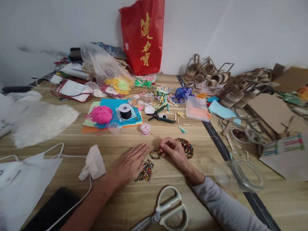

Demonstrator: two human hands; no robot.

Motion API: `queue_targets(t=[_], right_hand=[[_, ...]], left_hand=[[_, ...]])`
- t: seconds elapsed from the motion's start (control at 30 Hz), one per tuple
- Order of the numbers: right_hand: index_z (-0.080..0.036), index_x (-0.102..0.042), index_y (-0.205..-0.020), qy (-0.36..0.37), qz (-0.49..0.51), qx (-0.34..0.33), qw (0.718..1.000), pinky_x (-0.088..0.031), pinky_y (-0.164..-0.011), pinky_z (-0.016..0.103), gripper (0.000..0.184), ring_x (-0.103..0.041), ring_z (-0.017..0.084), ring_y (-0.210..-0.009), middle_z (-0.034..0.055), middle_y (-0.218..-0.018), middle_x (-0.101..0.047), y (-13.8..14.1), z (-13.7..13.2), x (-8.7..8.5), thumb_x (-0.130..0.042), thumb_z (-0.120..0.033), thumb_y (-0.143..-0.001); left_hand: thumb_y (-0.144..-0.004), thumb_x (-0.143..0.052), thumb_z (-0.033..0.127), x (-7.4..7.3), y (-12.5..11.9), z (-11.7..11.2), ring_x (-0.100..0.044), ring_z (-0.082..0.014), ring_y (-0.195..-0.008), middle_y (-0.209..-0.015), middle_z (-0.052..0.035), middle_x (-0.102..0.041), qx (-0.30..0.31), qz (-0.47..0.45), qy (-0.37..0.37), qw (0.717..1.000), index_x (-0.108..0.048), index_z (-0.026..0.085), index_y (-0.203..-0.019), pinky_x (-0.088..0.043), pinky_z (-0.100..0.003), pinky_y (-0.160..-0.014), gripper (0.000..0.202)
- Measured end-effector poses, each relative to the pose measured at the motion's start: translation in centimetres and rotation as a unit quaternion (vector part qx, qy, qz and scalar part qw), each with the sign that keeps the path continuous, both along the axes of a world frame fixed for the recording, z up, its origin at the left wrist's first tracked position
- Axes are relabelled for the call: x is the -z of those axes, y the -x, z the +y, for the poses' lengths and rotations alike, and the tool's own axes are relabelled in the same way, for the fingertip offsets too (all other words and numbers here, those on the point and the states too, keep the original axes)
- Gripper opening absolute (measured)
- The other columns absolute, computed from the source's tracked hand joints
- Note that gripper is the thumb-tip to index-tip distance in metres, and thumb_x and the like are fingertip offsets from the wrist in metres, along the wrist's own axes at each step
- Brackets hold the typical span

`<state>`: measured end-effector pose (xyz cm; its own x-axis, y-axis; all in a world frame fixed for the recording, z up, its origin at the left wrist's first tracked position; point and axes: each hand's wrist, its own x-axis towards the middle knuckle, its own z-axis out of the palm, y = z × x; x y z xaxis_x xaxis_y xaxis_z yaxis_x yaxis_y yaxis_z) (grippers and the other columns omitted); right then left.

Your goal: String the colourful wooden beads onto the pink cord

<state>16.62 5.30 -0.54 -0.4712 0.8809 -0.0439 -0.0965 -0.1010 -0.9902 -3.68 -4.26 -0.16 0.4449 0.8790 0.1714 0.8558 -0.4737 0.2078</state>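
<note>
My left hand (pixel 133 160) lies flat on the table, palm down, fingers stretched out along the edge of a pile of small multicoloured beads (pixel 146 171). Thumb and fingertips of my right hand (pixel 172 149) pinch the right end of a small curved string of beads (pixel 154 155). A thin reddish thread shows just above those fingertips. Behind my right hand lies a larger coil of strung beads (pixel 188 148), partly covered by it. Nearer to me, large scissors (pixel 162 215) with pale handles rest with their blades pointing left.
Ahead stand a small thread spool (pixel 145 129), pliers (pixel 161 116), pink yarn (pixel 101 115) and a black thread spool (pixel 125 111). A red bag (pixel 144 36) leans on the wall. Clear tubing (pixel 245 174) and woven baskets (pixel 235 96) lie right; a white cable (pixel 71 210) runs left.
</note>
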Motion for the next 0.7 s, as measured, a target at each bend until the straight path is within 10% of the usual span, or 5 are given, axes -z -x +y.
queue_targets(t=[0.23,0.7], right_hand=[[-0.016,-0.061,-0.072,0.008,0.009,-0.006,1.000,-0.047,-0.047,0.020,0.034,-0.055,0.009,-0.049,-0.0012,-0.058,-0.062,0.1,0.1,0.2,-0.074,-0.046,-0.070],[-0.016,-0.059,-0.072,-0.010,0.001,0.003,1.000,-0.048,-0.046,0.020,0.034,-0.056,0.009,-0.047,-0.0014,-0.057,-0.061,0.1,0.2,0.3,-0.073,-0.048,-0.071]], left_hand=[[-0.090,-0.035,0.008,0.4,1.4,-2.2,-0.054,-0.0204,-0.119,-0.124,-0.0126,-0.062,-0.040,-0.080,-0.039,0.995,-0.057,0.012,-0.124,-0.047,-0.035,-0.100,0.040],[-0.092,-0.042,0.010,-1.8,-1.4,5.0,-0.055,-0.0201,-0.084,-0.084,-0.0068,-0.058,0.020,0.047,0.044,0.998,-0.061,0.014,-0.081,-0.047,-0.032,-0.078,0.023]])
